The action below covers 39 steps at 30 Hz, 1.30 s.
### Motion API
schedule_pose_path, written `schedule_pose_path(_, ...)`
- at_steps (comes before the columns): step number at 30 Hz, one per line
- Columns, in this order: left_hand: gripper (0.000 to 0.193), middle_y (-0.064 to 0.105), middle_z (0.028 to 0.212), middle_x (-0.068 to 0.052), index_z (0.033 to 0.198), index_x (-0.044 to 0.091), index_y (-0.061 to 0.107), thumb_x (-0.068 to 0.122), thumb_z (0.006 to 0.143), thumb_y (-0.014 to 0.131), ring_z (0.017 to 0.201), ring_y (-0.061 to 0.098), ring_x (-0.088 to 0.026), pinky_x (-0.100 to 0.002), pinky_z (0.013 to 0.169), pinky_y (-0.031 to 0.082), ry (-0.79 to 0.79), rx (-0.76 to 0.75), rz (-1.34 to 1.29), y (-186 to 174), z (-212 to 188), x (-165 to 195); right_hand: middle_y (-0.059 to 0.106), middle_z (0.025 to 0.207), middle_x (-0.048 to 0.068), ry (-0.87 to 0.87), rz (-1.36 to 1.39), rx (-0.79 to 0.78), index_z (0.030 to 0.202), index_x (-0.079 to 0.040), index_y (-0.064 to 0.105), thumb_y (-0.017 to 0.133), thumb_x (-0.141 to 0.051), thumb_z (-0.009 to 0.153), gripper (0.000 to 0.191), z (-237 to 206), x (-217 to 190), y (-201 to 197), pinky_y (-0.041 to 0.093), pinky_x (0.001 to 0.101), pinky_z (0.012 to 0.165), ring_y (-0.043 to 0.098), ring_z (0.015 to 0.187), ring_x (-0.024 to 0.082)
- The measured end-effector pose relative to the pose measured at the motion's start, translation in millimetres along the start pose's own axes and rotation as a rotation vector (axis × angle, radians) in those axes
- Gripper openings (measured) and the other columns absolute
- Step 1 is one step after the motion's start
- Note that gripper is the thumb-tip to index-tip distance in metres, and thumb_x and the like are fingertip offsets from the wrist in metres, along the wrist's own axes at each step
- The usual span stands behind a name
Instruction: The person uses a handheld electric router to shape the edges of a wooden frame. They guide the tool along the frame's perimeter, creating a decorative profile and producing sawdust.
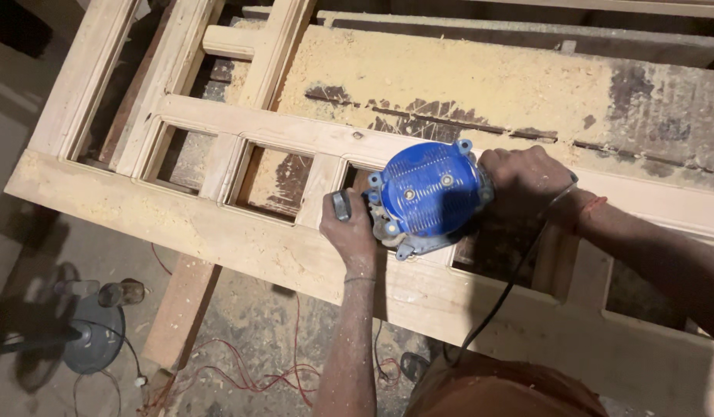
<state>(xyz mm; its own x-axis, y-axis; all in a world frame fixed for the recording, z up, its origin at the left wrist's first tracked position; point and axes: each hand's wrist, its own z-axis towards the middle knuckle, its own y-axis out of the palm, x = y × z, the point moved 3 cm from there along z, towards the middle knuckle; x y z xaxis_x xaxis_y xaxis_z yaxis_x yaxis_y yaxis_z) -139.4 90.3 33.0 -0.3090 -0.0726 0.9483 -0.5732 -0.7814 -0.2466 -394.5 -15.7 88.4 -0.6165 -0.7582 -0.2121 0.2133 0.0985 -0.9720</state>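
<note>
Head view: blue router (pixel 428 197) at centre sits on the wooden door frame (pixel 241 232); left hand (pixel 349 228) at 9 o'clock and right hand (pixel 527 177) at 3 o'clock, fingers closed on its side handles, steadying it on the sawdust-covered bench (pixel 488 77).

A sawdust-covered workbench (pixel 480 77) fills the upper right of the frame, its dark top showing through in patches. Lower left lies a dusty grey floor (pixel 32 255), dimly lit and crossed by shadows. A round grey stand base (pixel 94 344) sits at the lower left, with thin red wires (pixel 241 371) trailing along the bottom centre beside a loose wooden plank (pixel 179 313).
</note>
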Motion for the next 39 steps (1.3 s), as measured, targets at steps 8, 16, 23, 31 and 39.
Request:
schedule_pose_path(8,0.022,0.060,0.064,-0.009,0.083,-0.005,0.060,0.012,0.096,0.066,0.060,0.051,-0.013,-0.035,0.055,0.045,-0.041,-0.021,-0.039,-29.8,-17.4,5.1,0.058,0.054,0.014,-0.117,-0.211,0.220,0.075,-0.006,0.057,0.066,-0.043,0.090,0.041,-14.5,-28.3,1.8,0.048,0.0413,0.043,0.061,0.045,0.029)
schedule_pose_path(16,0.022,0.058,0.064,-0.006,0.084,-0.004,0.061,0.013,0.096,0.067,0.060,0.050,-0.011,-0.033,0.054,0.044,-0.083,-0.024,-0.045,-51.9,-31.7,-2.8,0.066,0.069,0.012,-0.006,-0.091,0.081,0.081,-0.008,0.058,0.070,-0.041,0.082,0.036,-25.1,-47.1,3.5,0.054,0.0411,0.051,0.069,0.059,0.031)
schedule_pose_path(23,0.017,0.061,0.065,-0.005,0.087,-0.003,0.063,0.012,0.094,0.067,0.060,0.054,-0.010,-0.031,0.056,0.047,-0.059,-0.013,0.004,-70.6,-41.2,-7.2,0.070,0.087,0.015,0.205,0.104,-0.235,0.095,-0.008,0.061,0.078,-0.043,0.068,0.048,-25.2,-59.0,8.6,0.058,0.0504,0.071,0.071,0.084,0.038)
schedule_pose_path(31,0.018,0.065,0.067,-0.006,0.086,-0.003,0.066,0.013,0.093,0.069,0.061,0.057,-0.012,-0.031,0.057,0.049,-0.122,-0.022,-0.037,-82.4,-46.8,-11.7,0.072,0.090,0.014,0.228,0.210,-0.171,0.099,-0.012,0.064,0.071,-0.033,0.076,0.031,-36.9,-74.0,6.5,0.058,0.0491,0.075,0.072,0.085,0.036)
schedule_pose_path(39,0.019,0.065,0.066,-0.006,0.087,-0.003,0.066,0.014,0.094,0.069,0.059,0.057,-0.012,-0.031,0.056,0.048,-0.093,-0.030,0.015,-81.1,-43.4,-12.3,0.067,0.083,0.014,0.256,0.084,-0.232,0.088,-0.006,0.059,0.070,-0.034,0.080,0.031,-43.4,-66.8,23.8,0.059,0.0445,0.064,0.071,0.072,0.031)
